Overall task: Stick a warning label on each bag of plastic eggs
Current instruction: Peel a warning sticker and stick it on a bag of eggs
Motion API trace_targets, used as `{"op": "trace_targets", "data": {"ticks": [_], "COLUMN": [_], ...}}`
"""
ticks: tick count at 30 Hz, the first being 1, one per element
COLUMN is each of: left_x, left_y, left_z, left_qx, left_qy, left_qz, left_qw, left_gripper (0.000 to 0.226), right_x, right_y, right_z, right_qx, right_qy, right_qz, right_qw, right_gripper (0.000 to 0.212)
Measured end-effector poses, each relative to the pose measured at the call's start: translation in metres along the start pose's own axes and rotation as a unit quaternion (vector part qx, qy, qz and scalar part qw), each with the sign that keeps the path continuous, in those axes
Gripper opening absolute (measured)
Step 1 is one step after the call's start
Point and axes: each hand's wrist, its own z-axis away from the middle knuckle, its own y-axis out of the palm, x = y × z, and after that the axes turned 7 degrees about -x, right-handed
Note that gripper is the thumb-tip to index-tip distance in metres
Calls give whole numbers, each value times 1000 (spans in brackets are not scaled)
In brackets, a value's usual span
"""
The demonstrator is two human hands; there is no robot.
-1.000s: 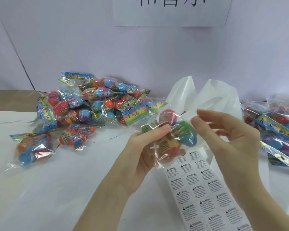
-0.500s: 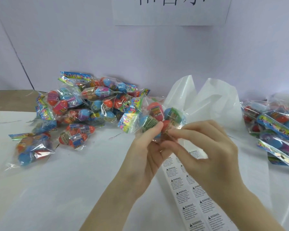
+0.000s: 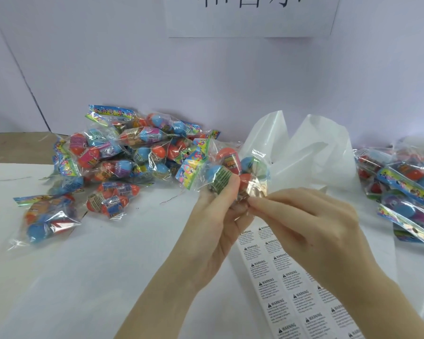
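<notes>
Nearest: label sheet flat on the table, directly below both wrists, presumably so the next sticker is a short reach away.

Left hand grips the held bag of eggs from beneath, thumb curled over a green-banded egg, bag raised off the table with its printed header pointing left. Likely held up to give a taut face.

Right hand: fingertips pinched together at the bag's lower right corner, touching the film just beside the left thumb. Cannot tell whether a label is under them.

Beyond the left fingers: pile of bags. Beyond the right fingers: crumpled white plastic sheet; second group of bags far right. Which heap is labelled: unclear.
</notes>
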Motion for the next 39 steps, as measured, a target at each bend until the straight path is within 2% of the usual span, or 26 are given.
{"op": "trace_targets", "data": {"ticks": [4,9,21,26,30,33,37,39], "left_x": [4,6,7,10,9,9,10,10], "left_y": [0,-2,-2,-4,-3,-2,-2,-3], "left_z": [-3,-3,-6,-8,-9,-7,-7,-6], "left_qx": [-25,-20,-40,-44,-57,-53,-52,-49], "left_qy": [20,49,52,59,59,62,70,77], "left_qz": [-29,-45,-82,-94,-110,-114,-119,-124], "left_qw": [999,998,994,993,991,990,989,988], "left_gripper": [67,61,45,17,29,28,25,24], "right_x": [-5,-8,-5,-3,0,5,10,11], "right_y": [-1,0,-1,4,7,9,11,9], "right_z": [2,1,-2,-3,-1,-2,-3,-3], "right_qx": [20,17,9,-32,-51,-68,-78,-70], "right_qy": [-22,-27,-47,20,126,185,184,177], "right_qz": [18,26,85,77,6,-54,-95,-102], "right_qw": [999,999,995,996,991,979,975,976], "right_gripper": [16,16,25,24,22,22,22,29]}}
